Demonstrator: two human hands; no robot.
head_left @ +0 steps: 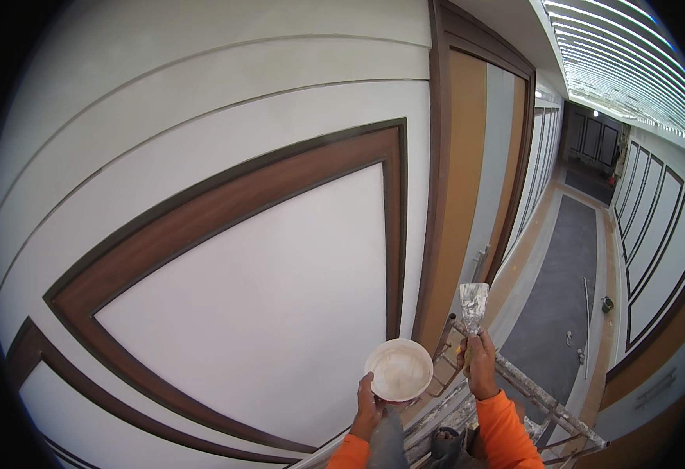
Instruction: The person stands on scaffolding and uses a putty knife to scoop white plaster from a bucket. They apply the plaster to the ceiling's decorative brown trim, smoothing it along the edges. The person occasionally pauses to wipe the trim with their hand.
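My left hand [367, 405] grips a round white tub [399, 371] by its side, thumb up near the rim. Pale, creamy paste coats the inside of the tub. In my right hand [481, 366] is a putty knife [474, 303], held upright by its handle with the blade pointing up. White smears cover the metal blade. The knife is to the right of the tub and apart from it. Left of both hands rises a white wall panel [280, 305] framed by brown wood moulding [225, 187]; neither hand touches it.
Paint-spattered scaffold rails [546, 399] surround me at height. Below runs a corridor with a dark grey floor strip [550, 289], where a small dark bucket [607, 304] stands. A brown door [468, 156] with a metal handle is just ahead. Framed panels [659, 219] line the right wall.
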